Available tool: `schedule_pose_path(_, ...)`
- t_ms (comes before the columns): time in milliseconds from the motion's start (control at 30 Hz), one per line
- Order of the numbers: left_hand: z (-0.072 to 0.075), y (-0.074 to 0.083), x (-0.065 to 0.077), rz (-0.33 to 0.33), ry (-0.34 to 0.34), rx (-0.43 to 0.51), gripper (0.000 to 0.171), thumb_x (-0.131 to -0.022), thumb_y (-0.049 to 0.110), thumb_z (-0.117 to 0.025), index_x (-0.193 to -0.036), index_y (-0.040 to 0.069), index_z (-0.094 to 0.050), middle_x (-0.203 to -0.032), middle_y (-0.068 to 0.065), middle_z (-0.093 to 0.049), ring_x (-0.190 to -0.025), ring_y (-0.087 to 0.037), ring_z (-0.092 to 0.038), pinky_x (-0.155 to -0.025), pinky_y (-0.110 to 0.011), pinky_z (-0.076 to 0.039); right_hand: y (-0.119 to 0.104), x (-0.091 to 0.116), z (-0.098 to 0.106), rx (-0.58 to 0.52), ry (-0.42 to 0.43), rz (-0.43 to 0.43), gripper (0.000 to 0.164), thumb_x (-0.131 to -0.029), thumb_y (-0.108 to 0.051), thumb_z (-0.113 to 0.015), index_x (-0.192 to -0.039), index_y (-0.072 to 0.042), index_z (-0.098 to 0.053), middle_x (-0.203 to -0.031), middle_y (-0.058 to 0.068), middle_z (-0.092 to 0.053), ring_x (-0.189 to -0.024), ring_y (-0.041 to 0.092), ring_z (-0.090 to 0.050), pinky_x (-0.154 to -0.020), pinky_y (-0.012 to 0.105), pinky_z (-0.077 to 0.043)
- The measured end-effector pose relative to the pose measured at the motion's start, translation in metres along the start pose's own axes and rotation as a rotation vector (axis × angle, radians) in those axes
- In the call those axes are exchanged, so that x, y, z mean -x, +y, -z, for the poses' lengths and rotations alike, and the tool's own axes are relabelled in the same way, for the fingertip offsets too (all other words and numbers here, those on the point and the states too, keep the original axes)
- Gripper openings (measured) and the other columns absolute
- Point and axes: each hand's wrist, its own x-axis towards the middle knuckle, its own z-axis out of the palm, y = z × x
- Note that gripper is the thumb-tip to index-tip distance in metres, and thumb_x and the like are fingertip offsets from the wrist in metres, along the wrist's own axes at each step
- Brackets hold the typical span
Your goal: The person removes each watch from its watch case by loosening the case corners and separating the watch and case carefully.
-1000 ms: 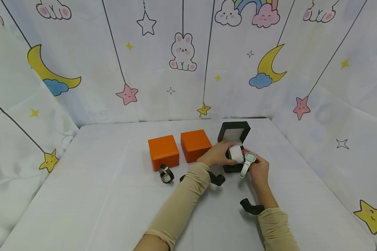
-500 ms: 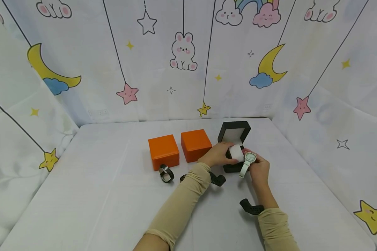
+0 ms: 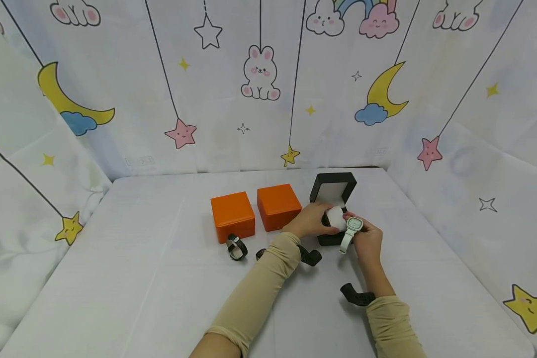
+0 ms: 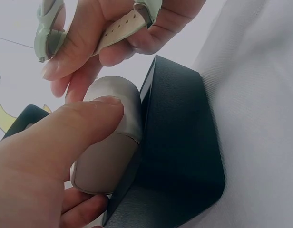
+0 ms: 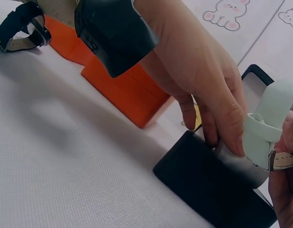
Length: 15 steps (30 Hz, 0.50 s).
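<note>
My left hand (image 3: 311, 220) pinches a white watch pillow (image 3: 335, 218) between thumb and fingers. The pillow sits tilted, partly inside the black watch box (image 4: 184, 137), whose lid (image 3: 335, 179) stands raised at the back. A pale mint-green watch (image 3: 352, 228) is held by my right hand (image 3: 369, 241), just right of the pillow. Its strap (image 5: 268, 128) is looped and buckled in the right wrist view. In the left wrist view, fingers of the right hand reach close behind the pillow; whether they touch it I cannot tell.
Two orange boxes (image 3: 232, 214) stand left of the black box. A black-strapped watch (image 3: 236, 248) rests before the leftmost one. Another dark watch (image 3: 260, 254) is mostly hidden by the left sleeve (image 3: 268, 278). Black mounts (image 3: 357, 296) are worn on both wrists. Printed cloth walls surround the table.
My right hand and the mint-green watch have shifted very slightly left, toward the pillow. The left hand keeps its hold on the pillow, and the boxes have stayed put.
</note>
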Motion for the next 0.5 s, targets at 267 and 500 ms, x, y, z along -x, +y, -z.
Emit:
schedule_pose_path(267,0.001,0.001,0.000,0.010,-0.020,-0.011,0.072,-0.076,0.055,-0.061,-0.134,0.016,-0.043,-0.129,0.000,-0.051,-0.118,-0.016,-0.045,-0.100,-0.030,-0.036,0.011,-0.005,-0.001,0.024,0.003,0.010,0.021,-0.080,-0.010,-0.067,-0.101,-0.010,-0.071,-0.087,-0.009,-0.071,-0.063,0.002,-0.055,-0.042,0.018,-0.039)
schedule_pose_path(500,-0.002,0.001,-0.001,0.012,-0.011,-0.038,0.073,-0.076,0.056,-0.061,-0.134,0.016,-0.043,-0.130,0.000,-0.050,-0.118,-0.018,-0.045,-0.100,-0.031,-0.037,-0.004,0.003,-0.001,0.023,-0.009,-0.024,0.025,-0.080,0.002,-0.058,-0.103,-0.004,-0.069,-0.087,-0.007,-0.071,-0.061,0.002,-0.053,-0.043,0.019,-0.041)
